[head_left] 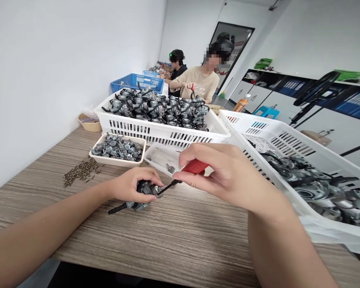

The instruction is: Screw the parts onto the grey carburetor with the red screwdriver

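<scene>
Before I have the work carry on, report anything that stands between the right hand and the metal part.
Nothing visible stands in the way. The red screwdriver in the right hand reaches to the metal part, beside the left hand's fingers. The clear tray lies beyond, not between.

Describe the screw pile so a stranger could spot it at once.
On the wood-grain table, find the cream tray of grey metal parts. Just left of it is the heap of small brass-coloured screws, piled on bare tabletop, not in a container.
</scene>
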{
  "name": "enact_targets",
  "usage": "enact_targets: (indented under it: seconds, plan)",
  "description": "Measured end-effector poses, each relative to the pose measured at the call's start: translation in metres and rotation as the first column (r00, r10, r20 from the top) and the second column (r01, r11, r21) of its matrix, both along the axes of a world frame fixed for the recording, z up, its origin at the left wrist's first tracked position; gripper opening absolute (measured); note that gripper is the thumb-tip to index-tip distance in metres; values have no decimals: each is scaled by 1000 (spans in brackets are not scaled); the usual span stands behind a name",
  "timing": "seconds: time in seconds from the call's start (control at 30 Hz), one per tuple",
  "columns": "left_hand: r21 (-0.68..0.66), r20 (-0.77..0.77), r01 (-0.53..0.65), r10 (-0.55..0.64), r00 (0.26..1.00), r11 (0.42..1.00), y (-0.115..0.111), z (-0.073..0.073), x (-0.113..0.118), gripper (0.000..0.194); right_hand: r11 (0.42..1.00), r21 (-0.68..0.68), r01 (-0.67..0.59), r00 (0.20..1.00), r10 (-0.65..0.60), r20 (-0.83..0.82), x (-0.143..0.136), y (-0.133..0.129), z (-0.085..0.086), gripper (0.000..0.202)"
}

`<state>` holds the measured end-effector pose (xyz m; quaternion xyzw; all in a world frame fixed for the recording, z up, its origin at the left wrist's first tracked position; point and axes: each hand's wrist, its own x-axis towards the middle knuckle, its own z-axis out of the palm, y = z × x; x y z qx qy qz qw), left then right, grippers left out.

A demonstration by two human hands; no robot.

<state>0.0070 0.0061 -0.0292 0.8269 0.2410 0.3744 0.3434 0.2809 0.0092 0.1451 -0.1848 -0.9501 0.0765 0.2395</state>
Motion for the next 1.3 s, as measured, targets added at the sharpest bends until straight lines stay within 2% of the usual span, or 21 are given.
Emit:
enact_targets:
  seconds: [0.07,0.17,0.27,0.37,0.47,0.57,0.67,0.77,0.9,1.07,1.17,1.3]
  plan:
    - [13,1,2,-2,1000,1000,0,1,0,33,1000,12,15,999,-16,34,2,-3,3,26]
    - [29,2,7,-7,1000,1000,0,1,0,32,993,-116,1,995,11,103,11,-10,10,21]
    - [27,-1,6,-6,1000,1000,0,0,0,33,968,-246,-52,983,94,160,19,-17,18,11]
    - [25,10,-4,4,1000,1000,-1,-2,0,34,952,-293,-87,981,132,139,17,-18,19,9]
    - [25,15,-7,7,1000,1000,-1,-3,1,32,971,-217,-97,991,115,71,10,-14,13,10]
    - [42,8,-13,13,1000,999,-2,-2,2,30,996,-87,-15,999,18,33,4,-9,6,18]
    - [40,1,-14,14,1000,999,-2,-1,2,30,997,1,76,996,-76,55,4,-8,4,24]
    - [12,-13,-16,16,1000,1000,-3,-1,2,32,994,15,108,989,-109,98,7,-11,6,28]
    - [21,-1,-6,6,1000,1000,-2,-2,3,33,993,-109,32,993,-19,117,12,-18,14,16]
    - [38,14,-7,7,1000,999,-1,-3,3,33,962,-259,-85,982,125,143,17,-21,21,17]
    - [8,2,-10,10,1000,1000,-1,-2,3,33,958,-244,-149,979,177,101,15,-18,18,11]
    - [-15,22,-22,22,1000,1000,-3,-1,3,29,988,-94,-120,992,122,22,8,-13,10,14]
